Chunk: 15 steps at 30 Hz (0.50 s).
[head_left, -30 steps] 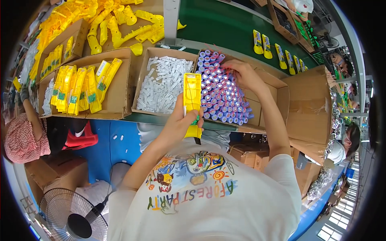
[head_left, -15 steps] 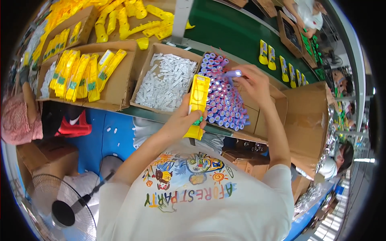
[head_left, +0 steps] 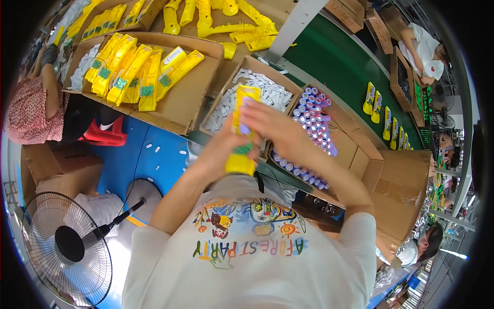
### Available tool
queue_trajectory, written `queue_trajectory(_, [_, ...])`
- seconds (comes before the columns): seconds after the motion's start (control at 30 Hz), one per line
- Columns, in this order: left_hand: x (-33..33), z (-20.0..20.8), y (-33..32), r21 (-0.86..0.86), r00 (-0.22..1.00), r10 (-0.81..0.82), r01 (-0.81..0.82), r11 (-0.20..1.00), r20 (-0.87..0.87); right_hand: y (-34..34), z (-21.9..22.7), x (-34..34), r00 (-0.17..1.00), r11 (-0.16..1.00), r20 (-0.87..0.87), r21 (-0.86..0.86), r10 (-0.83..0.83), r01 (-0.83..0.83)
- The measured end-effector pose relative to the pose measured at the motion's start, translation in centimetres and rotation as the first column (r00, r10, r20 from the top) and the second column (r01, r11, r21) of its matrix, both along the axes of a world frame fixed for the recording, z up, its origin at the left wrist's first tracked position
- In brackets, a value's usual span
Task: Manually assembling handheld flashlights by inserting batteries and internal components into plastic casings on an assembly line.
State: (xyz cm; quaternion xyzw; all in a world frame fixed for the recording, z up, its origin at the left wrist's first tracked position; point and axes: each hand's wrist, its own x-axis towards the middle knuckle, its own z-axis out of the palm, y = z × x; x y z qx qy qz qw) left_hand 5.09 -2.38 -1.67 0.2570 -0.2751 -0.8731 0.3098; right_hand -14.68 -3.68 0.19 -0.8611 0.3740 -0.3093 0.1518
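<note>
A yellow plastic housing [head_left: 240,165] with a small green circuit board [head_left: 242,149] stands out in front of my chest, blurred by motion. My left hand [head_left: 218,149] is closed round its lower side. Over its upper half lies my right hand [head_left: 272,122], fingers pressed together on a purple cylindrical battery [head_left: 249,95] that rests against the housing. The fingers cover most of the battery, so how far in it sits is hidden. Many more purple batteries [head_left: 314,116] with red wires stand packed in a cardboard box just right of my hands.
Behind my hands is a carton of small white strips [head_left: 267,81]. A cardboard box [head_left: 198,87] of yellow housings with green boards is on the left. Loose yellow shells [head_left: 234,28] lie farther back, and several finished-looking yellow pieces [head_left: 377,107] line the green belt. A fan [head_left: 69,244] stands lower left.
My right hand has brought the battery from the battery box leftward onto the housing. The housing has shifted slightly left, and the whole view has turned, with the boxes shifting within it.
</note>
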Motion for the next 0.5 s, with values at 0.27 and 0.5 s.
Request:
queue_trajectory(0.27, [3.2, -1.1, -0.8, 0.135, 0.929, 0.258, -0.23, 0.964, -0.263, -12.7, -6.2, 2.3, 0.899, 0.997, -0.437, -0.052, 0.028, -0.057])
queue_trajectory(0.5, [2.0, -0.7, 0.1, 0.104, 0.957, 0.272, -0.262, 0.96, -0.104, -9.0, -0.8, 1.3, 0.991, 0.994, -0.13, 0.1, -0.033, 0.046])
